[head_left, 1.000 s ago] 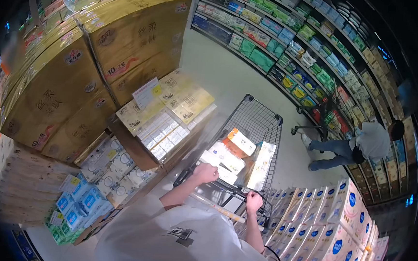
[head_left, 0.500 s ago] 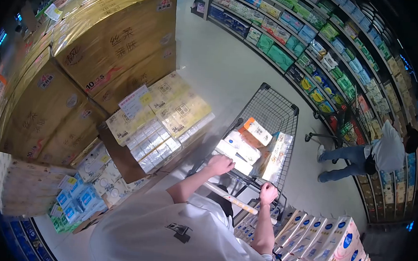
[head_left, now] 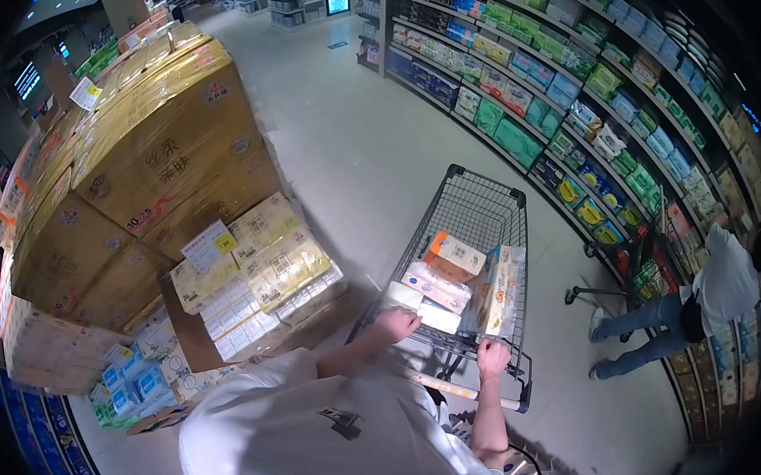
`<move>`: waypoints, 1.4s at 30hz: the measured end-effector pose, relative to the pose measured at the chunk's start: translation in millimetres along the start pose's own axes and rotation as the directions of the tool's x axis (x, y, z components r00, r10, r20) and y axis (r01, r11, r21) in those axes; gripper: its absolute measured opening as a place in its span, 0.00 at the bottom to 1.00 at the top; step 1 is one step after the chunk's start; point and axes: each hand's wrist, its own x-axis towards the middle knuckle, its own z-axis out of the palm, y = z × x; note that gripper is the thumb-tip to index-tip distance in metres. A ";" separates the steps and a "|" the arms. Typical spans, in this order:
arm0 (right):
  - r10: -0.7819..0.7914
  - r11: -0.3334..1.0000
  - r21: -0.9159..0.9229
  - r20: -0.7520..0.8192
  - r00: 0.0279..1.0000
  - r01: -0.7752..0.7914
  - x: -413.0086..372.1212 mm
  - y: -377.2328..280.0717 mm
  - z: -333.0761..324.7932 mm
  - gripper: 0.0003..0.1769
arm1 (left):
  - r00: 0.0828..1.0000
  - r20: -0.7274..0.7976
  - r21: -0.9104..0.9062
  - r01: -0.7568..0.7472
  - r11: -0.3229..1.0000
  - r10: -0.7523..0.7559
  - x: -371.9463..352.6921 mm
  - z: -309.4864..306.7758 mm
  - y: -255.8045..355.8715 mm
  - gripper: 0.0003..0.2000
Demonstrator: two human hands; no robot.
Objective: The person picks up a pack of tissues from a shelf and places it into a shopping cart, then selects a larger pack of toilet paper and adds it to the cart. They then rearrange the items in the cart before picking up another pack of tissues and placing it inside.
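The camera rides on my head and looks forward and steeply down, over the front of my shirt (head_left: pixel 297 426), at the shopping cart (head_left: pixel 488 211), which stands close before me around the middle of the view. My left hand (head_left: pixel 396 324) and right hand (head_left: pixel 494 357), at the cart's near end, are closer still. The view is wide and curved, dark around its rim, taking in stacked boxes (head_left: pixel 160 165) left of the cart, shelves (head_left: pixel 491 143) beyond and right of it, and floor (head_left: pixel 341 164) stretching far past it.

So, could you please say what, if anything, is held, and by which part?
Left hand and right hand both appear to grip the shopping cart by its near rim.
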 end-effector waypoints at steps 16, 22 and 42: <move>-0.229 0.972 0.071 0.048 0.972 0.225 178.8 -7.6 24.2 0.16 | 0.966 -0.051 0.192 0.259 0.947 -0.254 118.5 25.5 -13.5 0.19; -0.326 0.945 0.057 0.073 0.942 0.323 241.3 -29.8 38.4 0.15 | 0.937 -0.052 0.194 0.349 0.917 -0.346 163.1 11.4 -20.8 0.18; -0.473 0.878 0.206 0.237 0.849 0.431 429.9 -151.4 88.8 0.21 | 0.856 -0.098 0.084 0.515 0.853 -0.508 301.4 -53.3 -116.6 0.14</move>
